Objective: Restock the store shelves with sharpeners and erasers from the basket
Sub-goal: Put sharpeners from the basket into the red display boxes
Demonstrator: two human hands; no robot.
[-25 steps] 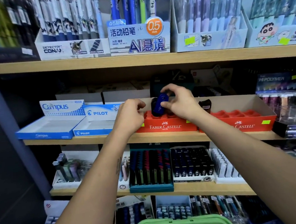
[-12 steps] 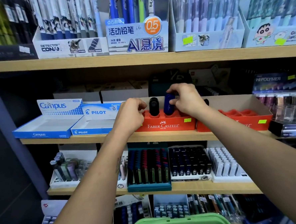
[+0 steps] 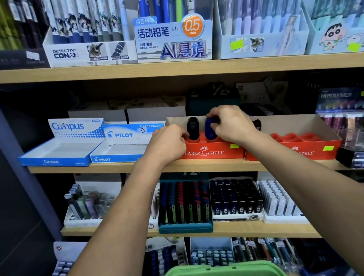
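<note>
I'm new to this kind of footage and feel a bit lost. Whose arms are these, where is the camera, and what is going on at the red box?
There is no machine here: a person wears a camera on the head, so you look forward and down along both bare arms at store shelves. The right hand pinches a blue sharpener standing in a slot of the red Faber-Castell box. A black sharpener stands in the next slot. The left hand, fingers curled, rests at that box's left end. Beside it lie blue Pilot and Campus eraser boxes. The green rim at the bottom edge is the basket.
</note>
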